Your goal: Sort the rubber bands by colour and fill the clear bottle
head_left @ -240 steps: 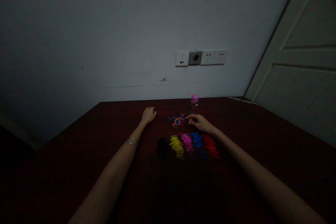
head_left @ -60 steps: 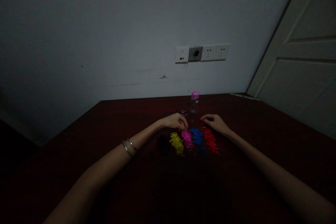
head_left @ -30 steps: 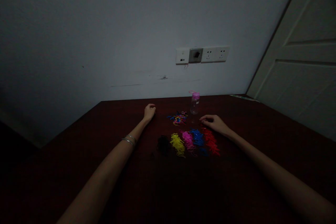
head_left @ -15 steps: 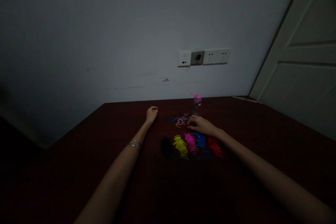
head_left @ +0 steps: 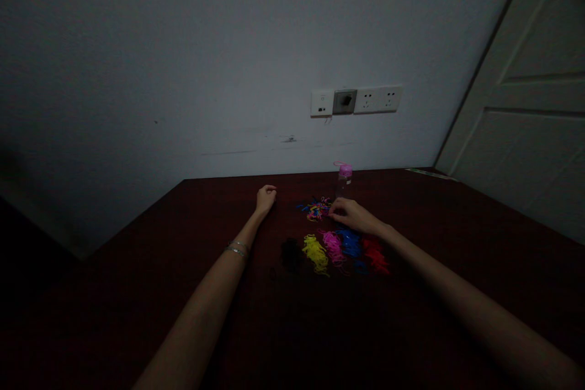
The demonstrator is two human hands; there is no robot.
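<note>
My right hand (head_left: 350,214) reaches to the right edge of a mixed pile of coloured rubber bands (head_left: 316,208), fingers bent and tips pinched. Whether a band is between the tips is too small and dark to tell. My left hand (head_left: 265,197) lies on the table left of that pile, fingers curled in, holding nothing visible. Nearer to me is a row of sorted heaps: black bands (head_left: 291,255), yellow bands (head_left: 315,255), pink bands (head_left: 333,247), blue bands (head_left: 351,244) and red bands (head_left: 375,255). My right wrist passes just behind the blue and red heaps.
A clear bottle with a pink cap (head_left: 345,170) stands behind my right hand. The dark red table (head_left: 219,201) meets a pale wall with sockets and a switch (head_left: 356,101). A panelled door (head_left: 530,109) is at the right.
My right hand has shifted very slightly, still at the edge of the mixed pile. My left hand stays where it was. The view has moved a little.
</note>
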